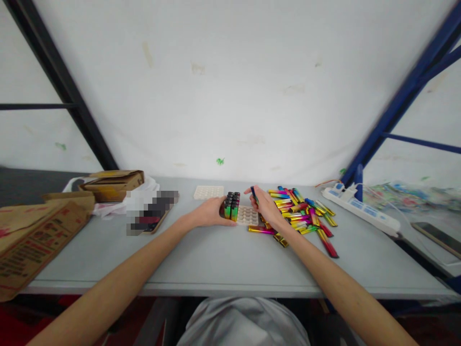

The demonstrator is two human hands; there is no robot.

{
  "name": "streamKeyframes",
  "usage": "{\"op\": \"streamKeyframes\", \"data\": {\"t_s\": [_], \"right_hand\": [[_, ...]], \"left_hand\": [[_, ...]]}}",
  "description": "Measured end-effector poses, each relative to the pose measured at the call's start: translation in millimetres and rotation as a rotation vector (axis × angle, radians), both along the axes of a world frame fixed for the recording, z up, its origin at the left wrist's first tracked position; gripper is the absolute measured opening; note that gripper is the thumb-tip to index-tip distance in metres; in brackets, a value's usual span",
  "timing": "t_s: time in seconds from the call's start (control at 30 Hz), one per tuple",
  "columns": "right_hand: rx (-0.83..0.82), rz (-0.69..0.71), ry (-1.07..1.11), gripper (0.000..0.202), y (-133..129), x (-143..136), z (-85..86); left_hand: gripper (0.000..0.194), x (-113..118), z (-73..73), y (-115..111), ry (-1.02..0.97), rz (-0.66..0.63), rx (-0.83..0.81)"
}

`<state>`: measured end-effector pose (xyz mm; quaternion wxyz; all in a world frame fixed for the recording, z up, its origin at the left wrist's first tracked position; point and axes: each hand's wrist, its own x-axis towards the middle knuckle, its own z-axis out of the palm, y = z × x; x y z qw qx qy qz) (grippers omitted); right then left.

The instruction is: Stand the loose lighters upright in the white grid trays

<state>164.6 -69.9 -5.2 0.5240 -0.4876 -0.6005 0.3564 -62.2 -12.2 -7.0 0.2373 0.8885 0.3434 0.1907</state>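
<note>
A pale tray [248, 216] with rows of round pockets lies on the table before me. Two rows of lighters [231, 206], green and gold with dark tops, stand upright in its left end. My left hand [211, 212] curves around that end, its thumb along the near edge and its fingers behind the lighters. Above the tray's right side, my right hand [265, 205] pinches a dark blue lighter [254, 194], held tilted. Close by on the right is a loose pile of shiny multicoloured lighters [295, 209], partly hidden by my right hand and forearm.
A second pocketed tray [209, 192] lies near the wall. Left stand a brown paper bag [46, 235], a cardboard box [113, 186], a white plastic bag [147, 187] and a partly blurred phone [158, 214]. On the right are a power strip [362, 210] and another phone [437, 238].
</note>
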Motion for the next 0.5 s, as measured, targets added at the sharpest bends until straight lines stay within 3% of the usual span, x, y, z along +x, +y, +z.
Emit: {"op": "streamKeyframes", "data": {"t_s": [0.17,0.37,0.5], "right_hand": [[0.119,-0.023,-0.239,0.036,9.2,7.9,-6.4],[0.185,0.02,-0.249,0.029,11.8,8.5,-11.9],[0.225,-0.012,-0.476,0.021,11.6,11.2,-10.2]], "left_hand": [[0.077,0.4,-0.4,0.2,-0.012,-0.015,0.008],[0.076,0.7,2.8,-1.7,-0.003,-0.021,-0.002],[0.077,1.1,2.7,-1.8,0.027,-0.018,0.021]]}}
